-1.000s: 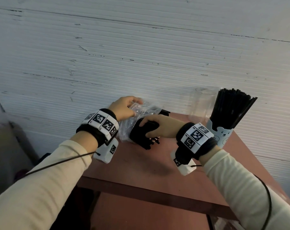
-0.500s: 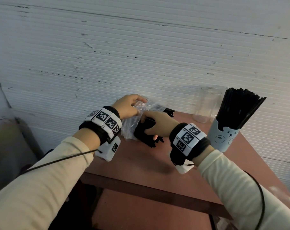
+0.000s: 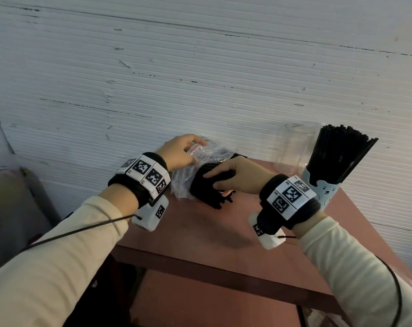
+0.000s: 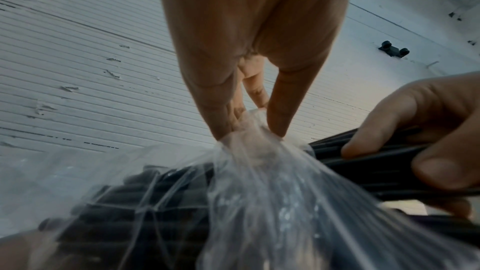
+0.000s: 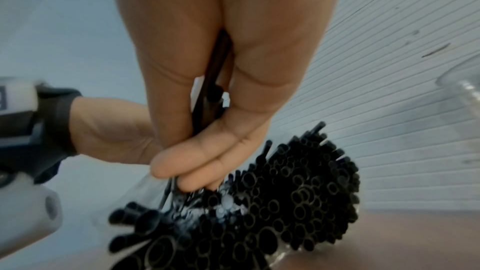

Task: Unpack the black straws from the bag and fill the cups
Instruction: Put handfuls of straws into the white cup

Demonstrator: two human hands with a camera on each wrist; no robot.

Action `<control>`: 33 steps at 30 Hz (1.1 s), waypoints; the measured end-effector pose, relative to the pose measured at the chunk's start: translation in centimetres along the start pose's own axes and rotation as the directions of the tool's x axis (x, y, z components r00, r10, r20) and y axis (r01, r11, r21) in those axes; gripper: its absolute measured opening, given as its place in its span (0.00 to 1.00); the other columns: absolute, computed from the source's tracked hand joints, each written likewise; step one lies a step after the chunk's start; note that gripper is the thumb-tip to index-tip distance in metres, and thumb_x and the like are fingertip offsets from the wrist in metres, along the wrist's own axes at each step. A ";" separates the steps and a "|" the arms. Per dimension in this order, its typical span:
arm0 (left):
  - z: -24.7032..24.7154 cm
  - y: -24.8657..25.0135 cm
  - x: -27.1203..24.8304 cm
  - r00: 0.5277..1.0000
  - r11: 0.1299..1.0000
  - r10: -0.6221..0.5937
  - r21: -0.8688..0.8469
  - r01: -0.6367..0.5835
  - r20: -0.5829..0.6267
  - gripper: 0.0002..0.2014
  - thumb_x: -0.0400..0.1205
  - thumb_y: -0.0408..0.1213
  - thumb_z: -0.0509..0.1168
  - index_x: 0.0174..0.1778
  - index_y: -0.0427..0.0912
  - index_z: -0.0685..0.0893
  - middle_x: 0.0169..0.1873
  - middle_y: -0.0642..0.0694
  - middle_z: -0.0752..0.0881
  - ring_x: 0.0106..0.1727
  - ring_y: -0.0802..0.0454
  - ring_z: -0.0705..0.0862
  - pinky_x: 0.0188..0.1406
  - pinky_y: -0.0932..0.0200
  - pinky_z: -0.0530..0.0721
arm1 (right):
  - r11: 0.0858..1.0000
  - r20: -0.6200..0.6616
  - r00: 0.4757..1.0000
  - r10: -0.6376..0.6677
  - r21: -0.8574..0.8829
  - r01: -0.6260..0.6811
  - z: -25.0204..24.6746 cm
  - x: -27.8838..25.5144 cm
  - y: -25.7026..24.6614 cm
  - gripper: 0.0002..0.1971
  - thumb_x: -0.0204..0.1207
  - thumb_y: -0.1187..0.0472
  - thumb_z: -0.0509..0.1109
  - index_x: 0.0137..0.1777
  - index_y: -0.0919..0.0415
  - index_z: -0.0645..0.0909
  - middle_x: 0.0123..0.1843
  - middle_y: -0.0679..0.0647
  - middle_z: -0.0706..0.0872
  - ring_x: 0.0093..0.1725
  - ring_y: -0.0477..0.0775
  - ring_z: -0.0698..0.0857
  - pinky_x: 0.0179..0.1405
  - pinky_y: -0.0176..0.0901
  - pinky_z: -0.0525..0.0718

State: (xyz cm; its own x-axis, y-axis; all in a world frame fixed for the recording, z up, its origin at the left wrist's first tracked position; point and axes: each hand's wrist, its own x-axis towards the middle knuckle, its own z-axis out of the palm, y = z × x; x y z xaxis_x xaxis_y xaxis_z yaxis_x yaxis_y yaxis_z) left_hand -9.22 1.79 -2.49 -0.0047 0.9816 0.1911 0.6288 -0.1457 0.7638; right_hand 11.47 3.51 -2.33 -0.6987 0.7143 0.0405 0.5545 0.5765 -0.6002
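Observation:
A clear plastic bag (image 3: 201, 159) (image 4: 259, 192) lies at the back of the brown table (image 3: 223, 232), partly around a thick bundle of black straws (image 3: 206, 187) (image 5: 285, 202). My left hand (image 3: 181, 153) (image 4: 249, 122) pinches the crumpled plastic between thumb and fingers. Around the bundle's bare near end curls my right hand (image 3: 233, 177) (image 5: 197, 171), fingers over the top. A pale blue bear cup (image 3: 322, 192) full of black straws (image 3: 341, 154) stands at the right. Beside it stands an empty clear cup (image 3: 293, 147) (image 5: 465, 87).
A white ribbed wall (image 3: 200, 79) rises directly behind the table. The table's front edge (image 3: 223, 277) runs below my wrists, with a lower brown shelf (image 3: 212, 303) under it. A dim grey object (image 3: 9, 204) sits at the far left.
Both hands keep their hold on bag and bundle. The left hand has drawn the plastic back a little, so more of the straw bundle shows bare. The head view has shifted slightly.

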 end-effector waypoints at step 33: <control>8.0 12.2 -0.4 0.931 0.928 0.364 0.080 -0.364 0.012 0.09 0.79 0.52 0.69 0.43 0.50 0.82 0.31 0.57 0.83 0.35 0.64 0.82 0.33 0.69 0.73 | 0.976 -0.443 0.878 -0.179 0.035 0.216 -11.3 -13.0 -2.3 0.17 0.79 0.59 0.72 0.66 0.47 0.83 0.58 0.41 0.87 0.54 0.43 0.88 0.52 0.33 0.82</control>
State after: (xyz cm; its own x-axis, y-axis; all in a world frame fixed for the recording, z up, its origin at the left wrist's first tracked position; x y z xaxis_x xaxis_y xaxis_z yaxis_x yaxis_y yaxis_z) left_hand 4.69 0.60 1.83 0.2336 0.8625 0.4489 0.6473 -0.4825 0.5902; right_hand 24.41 -2.58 7.54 -0.5126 0.7001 0.4971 0.3742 0.7032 -0.6045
